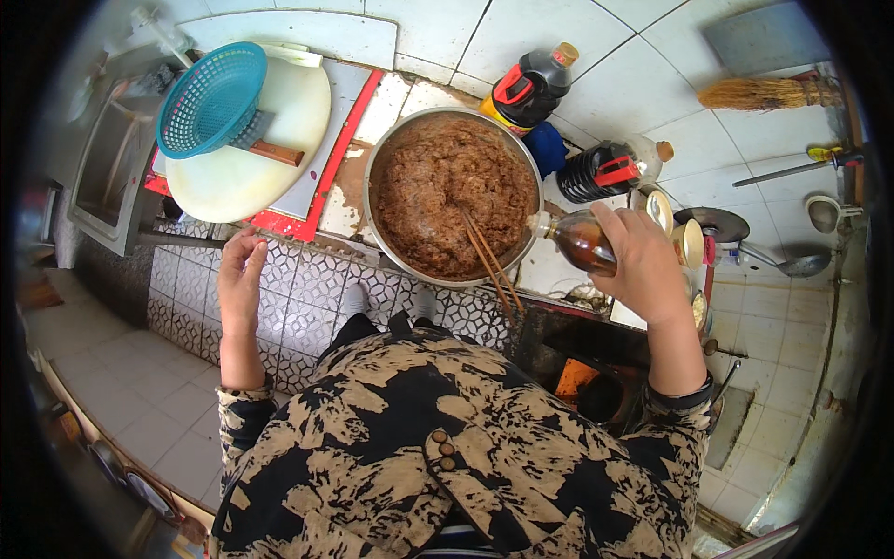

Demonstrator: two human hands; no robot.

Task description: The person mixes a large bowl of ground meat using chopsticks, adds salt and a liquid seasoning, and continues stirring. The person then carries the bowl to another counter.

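A large steel basin on the counter holds brown minced filling. Two wooden chopsticks stand in the filling and lean over the near rim. My right hand grips a clear bottle of dark amber liquid. It is tipped nearly level, its mouth at the basin's right rim; whether liquid flows out is not plain. My left hand hovers at the counter's front edge, below a round cutting board. Its fingers are curled towards the thumb, and whether something small sits between them is unclear.
On the board lie a teal plastic colander and a wooden-handled cleaver. A metal sink is at left. Two large dark sauce bottles stand behind the basin. Several tubs and a ladle are at right.
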